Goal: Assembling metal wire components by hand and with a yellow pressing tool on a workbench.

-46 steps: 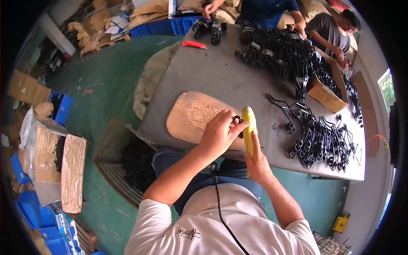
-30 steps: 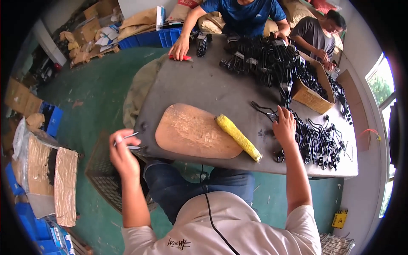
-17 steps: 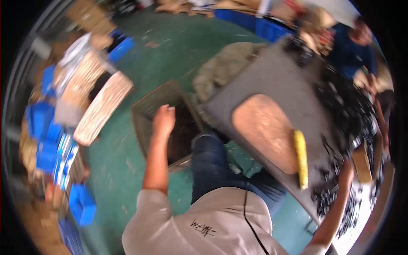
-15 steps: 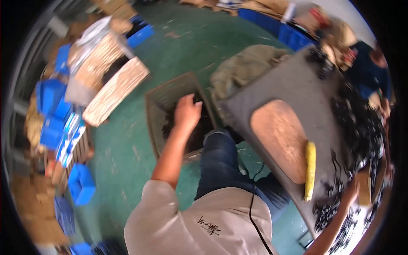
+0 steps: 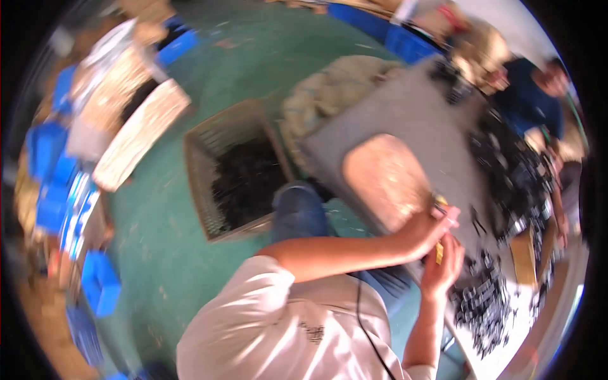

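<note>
A cardboard box (image 5: 209, 164) on the floor holds dark parts. At the table (image 5: 405, 120) edge, the right hand (image 5: 443, 269) grips a yellow tool (image 5: 439, 252), mostly hidden, direction unclear. The left hand (image 5: 425, 229) pinches a small part.

Black parts heap (image 5: 487, 304) crowds right; board (image 5: 386, 180) bare

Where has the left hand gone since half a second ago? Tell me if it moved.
Yes. The left hand has left the crate on the floor and now sits by the wooden board on the table, meeting the right hand.
</note>
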A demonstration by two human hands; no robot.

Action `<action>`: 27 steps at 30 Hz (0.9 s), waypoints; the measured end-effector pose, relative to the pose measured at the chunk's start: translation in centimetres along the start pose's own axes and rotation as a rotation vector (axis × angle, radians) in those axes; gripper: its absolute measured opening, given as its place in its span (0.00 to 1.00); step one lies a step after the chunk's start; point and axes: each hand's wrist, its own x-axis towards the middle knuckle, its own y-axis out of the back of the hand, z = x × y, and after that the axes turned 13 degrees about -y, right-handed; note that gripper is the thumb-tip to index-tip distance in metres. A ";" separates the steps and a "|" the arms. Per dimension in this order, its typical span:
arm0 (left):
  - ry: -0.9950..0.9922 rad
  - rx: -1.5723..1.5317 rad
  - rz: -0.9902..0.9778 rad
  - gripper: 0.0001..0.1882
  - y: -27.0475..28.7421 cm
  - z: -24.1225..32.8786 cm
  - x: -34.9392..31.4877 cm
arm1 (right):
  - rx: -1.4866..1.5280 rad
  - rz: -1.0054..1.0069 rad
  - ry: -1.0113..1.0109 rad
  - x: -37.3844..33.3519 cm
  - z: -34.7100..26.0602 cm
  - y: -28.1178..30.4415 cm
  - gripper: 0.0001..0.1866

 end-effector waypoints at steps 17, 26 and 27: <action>0.015 0.393 -0.318 0.17 2.5 3.0 4.8 | 1.030 -0.366 -1.332 -6.9 6.4 2.1 0.19; -0.425 0.836 -0.293 0.15 4.8 2.7 6.0 | 0.796 -0.046 -0.848 -1.3 -1.9 6.4 0.42; -0.345 0.871 -0.276 0.15 4.3 3.1 6.1 | 0.795 -0.150 -0.838 -0.9 -1.7 7.5 0.44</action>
